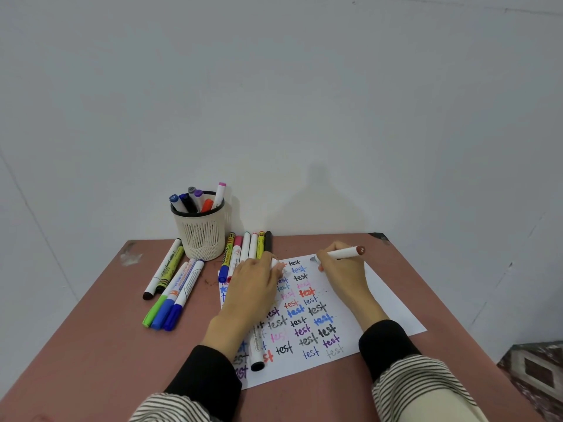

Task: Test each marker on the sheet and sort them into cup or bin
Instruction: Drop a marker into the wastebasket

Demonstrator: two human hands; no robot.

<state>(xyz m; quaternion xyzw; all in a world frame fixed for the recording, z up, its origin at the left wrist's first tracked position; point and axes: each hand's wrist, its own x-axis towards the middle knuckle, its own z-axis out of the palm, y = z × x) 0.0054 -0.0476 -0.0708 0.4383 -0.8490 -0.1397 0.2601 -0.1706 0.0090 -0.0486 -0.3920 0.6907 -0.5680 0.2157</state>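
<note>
Right of centre in the frame, the right hand (341,271) pinches a slim white plastic marker with a reddish-brown end (339,254), holding it almost level with its dark tip pointing left, just above the top edge of the white paper sheet covered in coloured "test" words (384,303). The left hand (254,287) lies on the left part of that sheet, its fingers curled round a small white piece that looks like the marker's cap (275,263), though most of it is hidden. The sheet rests on the reddish-brown desk (91,345), and bare paper remains along its right side for a fresh stroke. At centre left stands the cream mesh pen cup with a black rim (201,236), already holding several markers; no bin shows anywhere in the frame. A row of capped markers (248,248) lies just right of the cup, a second cluster of markers (170,287) lies to the left of the sheet, and one white marker with a black end (256,350) rests on the sheet beside the left wrist. The marker looks light and rigid, with a smooth barrel that could roll once set down, so a pinch near the tip, as now, gives the firmest control for writing. Its felt tip is probably the only delicate part, and light pressure should suffice. The thin sheet may slide, so the left hand's weight on it helps.
</note>
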